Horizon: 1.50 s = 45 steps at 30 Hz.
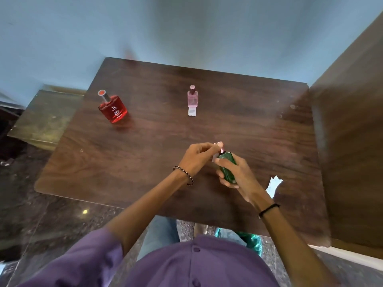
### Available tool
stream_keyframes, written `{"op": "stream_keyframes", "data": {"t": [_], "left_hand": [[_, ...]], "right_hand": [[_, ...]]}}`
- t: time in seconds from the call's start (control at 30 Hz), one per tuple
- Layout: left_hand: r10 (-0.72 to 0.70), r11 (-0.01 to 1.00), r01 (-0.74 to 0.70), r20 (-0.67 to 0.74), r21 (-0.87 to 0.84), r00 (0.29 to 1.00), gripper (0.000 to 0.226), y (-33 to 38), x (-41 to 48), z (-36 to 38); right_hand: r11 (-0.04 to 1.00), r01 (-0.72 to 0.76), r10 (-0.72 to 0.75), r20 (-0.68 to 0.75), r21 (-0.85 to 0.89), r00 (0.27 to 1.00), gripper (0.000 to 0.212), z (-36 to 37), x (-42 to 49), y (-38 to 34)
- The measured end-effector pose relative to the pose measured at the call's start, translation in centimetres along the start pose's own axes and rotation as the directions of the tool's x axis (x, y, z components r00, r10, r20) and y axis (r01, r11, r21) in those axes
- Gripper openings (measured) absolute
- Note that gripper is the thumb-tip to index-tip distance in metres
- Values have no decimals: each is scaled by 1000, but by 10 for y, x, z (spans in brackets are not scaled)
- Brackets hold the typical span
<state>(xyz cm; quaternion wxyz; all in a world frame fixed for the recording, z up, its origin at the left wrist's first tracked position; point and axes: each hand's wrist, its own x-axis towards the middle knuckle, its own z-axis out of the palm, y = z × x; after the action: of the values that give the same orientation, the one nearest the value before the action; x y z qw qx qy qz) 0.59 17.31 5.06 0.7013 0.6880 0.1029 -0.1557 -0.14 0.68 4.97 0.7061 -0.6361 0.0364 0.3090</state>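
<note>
the green bottle [227,165] is up off the table [145,162], near the front edge, a bit to the right of the middle. the right hand [240,179] is wrapped around its body, with the fingers curled on one side and the thumb on the other. the left hand [195,157] pinches the pink top [219,145] of the bottle with its fingertips. i cannot tell if the top is on tight or coming off. a small white strip [215,158] sits by the right thumb, against the bottle's shoulder.

the bottle looks like glass, so it is hard and smooth, and it would break if it fell. it looks small and light enough for one hand. the flat sides are the best place to hold it, just like now. the pink top is tiny, so only fingertips fit on it. it could slip, so the pull or twist should be gentle.

farther back on the table stands a pink bottle [192,99] with a dark pink cap. a white paper strip [192,111] lies just in front of it. well off to the left stands a red bottle [113,109] with a silver neck. a torn white paper [273,186] lies on the table just to the right of the right wrist. the person wears a purple shirt [196,264] and a band on each wrist.
</note>
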Motion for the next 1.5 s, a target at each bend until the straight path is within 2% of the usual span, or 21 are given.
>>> {"op": "stream_keyframes", "data": {"t": [0.1,0.2,0.3,0.37,0.4,0.5,0.6,0.67,0.87,0.93,1.0,1.07,1.13,1.3,1.5], "left_hand": [[27,1000,-27,8,-13,1000,33,1,1,0],[20,999,-19,-10,28,1000,28,0,1,0],[41,995,-29,-119,97,992,29,-1,2,5],[59,997,-48,-215,53,975,28,4,4,5],[57,998,-54,-254,15,965,26,8,6,3],[31,997,-53,-294,-65,955,24,21,11,-8],[7,994,-33,-240,-107,971,28,27,11,-16],[2,994,-27,-225,-109,974,32,28,9,-17],[-29,993,2,-227,-117,973,29,27,5,-8],[-38,991,8,-225,-134,974,27,26,4,-5],[-53,986,17,-219,-163,974,25,26,3,-3],[-69,982,30,-209,-185,975,25,27,3,-2],[-92,976,49,-199,-212,976,28,27,4,1],[-144,928,76,-164,-364,976,37,30,3,8],[-198,872,106,-147,-478,969,26,38,2,12]], "right_hand": [[999,8,-8,3,-41,1000,42,-1,-5,-1],[995,16,-18,-23,-100,1000,29,2,-9,-1],[947,84,-115,-83,-309,990,26,6,-10,-1],[881,116,-179,-98,-458,979,27,7,-11,-1],[877,127,-191,-95,-463,977,27,7,-12,-1],[933,133,-170,-85,-335,982,25,2,-14,1],[992,109,-112,-49,-56,993,18,-2,-16,-1],[992,117,-116,-23,36,993,15,-5,-17,-1],[972,143,-152,33,186,988,44,-9,-14,-4],[982,165,-166,-1,87,986,50,-7,-14,-7],[967,207,-216,-45,-150,975,54,-5,-15,-12],[863,261,-313,-53,-432,948,51,-2,-16,-16],[740,295,-396,-38,-604,917,46,2,-15,-18],[609,314,-494,-39,-729,869,38,12,-9,-19],[473,245,-534,-55,-846,844,36,15,-4,-20]]}}
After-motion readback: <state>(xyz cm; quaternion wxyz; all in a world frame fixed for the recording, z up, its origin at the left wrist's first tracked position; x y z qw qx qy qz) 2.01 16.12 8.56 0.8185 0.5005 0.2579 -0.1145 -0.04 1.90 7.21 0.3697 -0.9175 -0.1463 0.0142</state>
